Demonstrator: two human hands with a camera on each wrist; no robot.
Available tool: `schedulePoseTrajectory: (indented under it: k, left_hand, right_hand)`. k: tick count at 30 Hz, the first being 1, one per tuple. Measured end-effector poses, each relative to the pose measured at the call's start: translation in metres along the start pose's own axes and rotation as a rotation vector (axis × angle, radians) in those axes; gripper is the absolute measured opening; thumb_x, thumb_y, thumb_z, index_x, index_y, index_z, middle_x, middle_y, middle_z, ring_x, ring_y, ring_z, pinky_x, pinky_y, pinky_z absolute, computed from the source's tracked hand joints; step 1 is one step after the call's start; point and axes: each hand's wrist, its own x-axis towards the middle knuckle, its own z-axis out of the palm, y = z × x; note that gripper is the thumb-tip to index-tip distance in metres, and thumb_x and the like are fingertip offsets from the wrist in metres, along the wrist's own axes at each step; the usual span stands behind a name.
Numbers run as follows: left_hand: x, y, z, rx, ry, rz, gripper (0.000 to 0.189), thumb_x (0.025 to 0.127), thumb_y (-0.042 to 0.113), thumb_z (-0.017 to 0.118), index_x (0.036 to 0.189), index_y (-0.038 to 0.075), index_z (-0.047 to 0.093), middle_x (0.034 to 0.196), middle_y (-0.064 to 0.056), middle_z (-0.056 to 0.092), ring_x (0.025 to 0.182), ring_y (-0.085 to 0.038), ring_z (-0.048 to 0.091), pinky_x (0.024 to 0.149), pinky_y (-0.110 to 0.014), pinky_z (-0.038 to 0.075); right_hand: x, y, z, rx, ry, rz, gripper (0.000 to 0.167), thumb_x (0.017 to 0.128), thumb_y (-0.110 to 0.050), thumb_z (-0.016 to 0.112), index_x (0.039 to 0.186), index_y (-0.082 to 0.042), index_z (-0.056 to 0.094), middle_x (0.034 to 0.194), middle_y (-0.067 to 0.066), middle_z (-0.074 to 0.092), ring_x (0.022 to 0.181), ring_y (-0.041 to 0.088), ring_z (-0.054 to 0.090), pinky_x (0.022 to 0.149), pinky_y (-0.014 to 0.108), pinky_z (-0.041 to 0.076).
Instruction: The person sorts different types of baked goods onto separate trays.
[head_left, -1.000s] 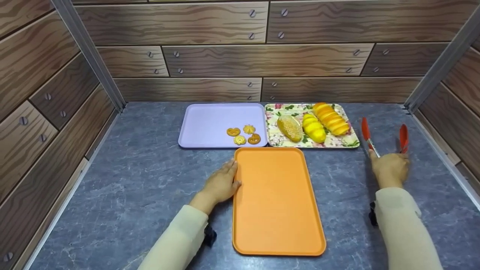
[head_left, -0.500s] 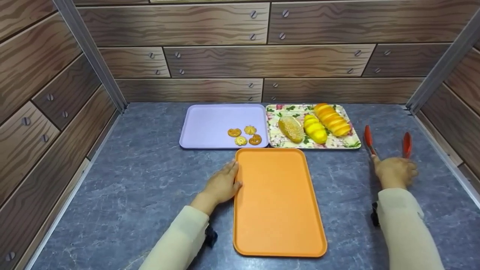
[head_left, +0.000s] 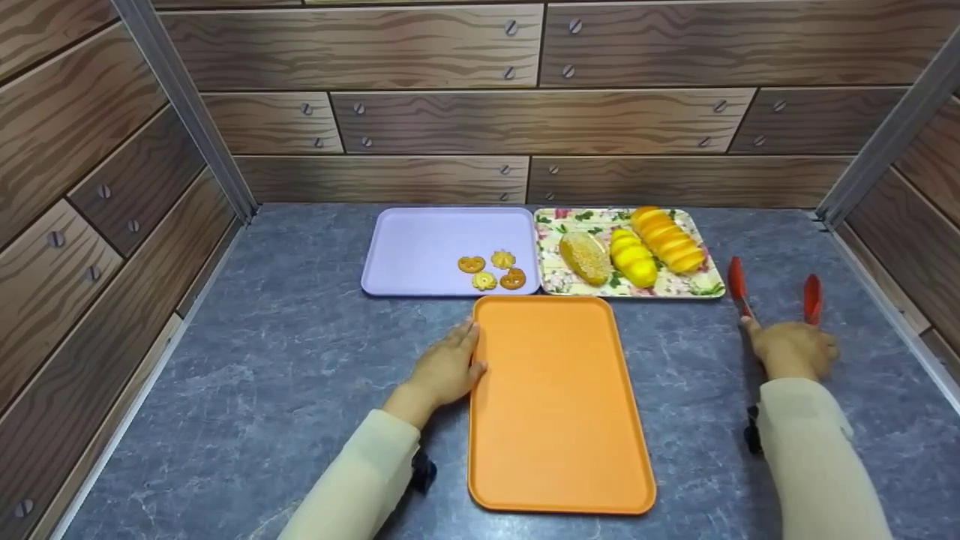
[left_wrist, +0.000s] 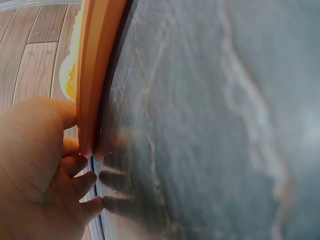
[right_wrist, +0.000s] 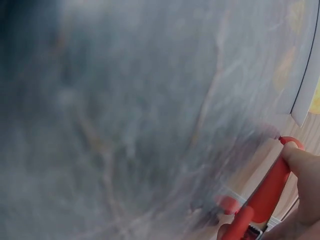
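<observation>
In the head view my left hand (head_left: 442,367) grips the left rim of an orange tray (head_left: 559,405), its thumb over the edge. The left wrist view shows the fingers (left_wrist: 84,184) close to the tabletop beside that rim. My right hand (head_left: 796,351) holds red-tipped tongs (head_left: 738,279) at the right, their two red ends spread apart and pointing away from me. In the right wrist view the red tongs lie in the hand, partly cut off by the frame. Nothing is between the tong ends.
A purple tray (head_left: 420,247) at the back holds several small cookies (head_left: 484,280). Beside it a floral tray (head_left: 556,281) bears a seeded bread roll (head_left: 585,257), a yellow bread (head_left: 634,259) and an orange-yellow loaf (head_left: 669,240). Wood-patterned walls (head_left: 450,124) enclose the grey tabletop (head_left: 262,360).
My right hand has drawn the tongs back towards me and slightly to the right. The left hand stays on the orange tray, and the trays have not moved.
</observation>
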Motion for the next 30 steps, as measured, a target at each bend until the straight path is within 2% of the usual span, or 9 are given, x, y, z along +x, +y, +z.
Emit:
schedulePoseTrajectory:
  k: [6, 15, 23, 27, 30]
  left_hand:
    - [0.000, -0.001, 0.000, -0.006, -0.003, -0.013, 0.062, 0.098, 0.030, 0.053, 0.146, -0.003, 0.032, 0.152, -0.018, 0.027, 0.138, -0.033, 0.027, 0.111, -0.045, 0.026]
    - [0.000, 0.001, 0.001, -0.007, -0.002, -0.023, 0.062, 0.097, 0.029, 0.053, 0.146, -0.002, 0.033, 0.152, -0.018, 0.028, 0.138, -0.033, 0.029, 0.110, -0.046, 0.028]
    - [0.002, 0.000, -0.001, -0.025, -0.007, -0.025, 0.064, 0.098, 0.031, 0.052, 0.148, -0.001, 0.028, 0.153, -0.019, 0.023, 0.139, -0.034, 0.025, 0.111, -0.045, 0.026]
    - [0.006, 0.004, -0.009, 0.030, 0.015, -0.026, 0.065, 0.098, 0.031, 0.052, 0.149, 0.000, 0.027, 0.153, -0.018, 0.024, 0.139, -0.033, 0.025, 0.110, -0.047, 0.027]
    - [0.014, 0.007, -0.024, 0.098, 0.032, -0.063, 0.066, 0.097, 0.033, 0.053, 0.150, 0.002, 0.027, 0.154, -0.017, 0.023, 0.139, -0.033, 0.024, 0.109, -0.051, 0.028]
  right_hand:
    - [0.003, -0.001, 0.002, -0.024, -0.011, 0.013, 0.107, 0.091, -0.066, 0.034, 0.128, 0.034, 0.021, 0.122, 0.048, 0.027, 0.114, 0.053, 0.035, 0.075, 0.047, 0.047]
    - [0.002, -0.001, 0.001, -0.080, -0.015, 0.023, 0.111, 0.089, -0.071, 0.031, 0.127, 0.033, 0.022, 0.121, 0.047, 0.029, 0.112, 0.052, 0.038, 0.074, 0.045, 0.047]
    - [-0.006, -0.007, -0.006, -0.068, -0.058, 0.021, 0.117, 0.085, -0.077, 0.024, 0.128, 0.032, 0.023, 0.122, 0.049, 0.027, 0.110, 0.052, 0.037, 0.072, 0.047, 0.047]
    - [-0.010, -0.019, -0.019, -0.077, -0.057, 0.011, 0.119, 0.085, -0.077, 0.023, 0.130, 0.033, 0.016, 0.129, 0.051, 0.021, 0.110, 0.050, 0.037, 0.069, 0.044, 0.047]
    - [-0.016, -0.036, -0.030, -0.094, -0.038, -0.020, 0.122, 0.084, -0.079, 0.022, 0.132, 0.032, 0.007, 0.132, 0.051, 0.017, 0.114, 0.051, 0.037, 0.069, 0.043, 0.048]
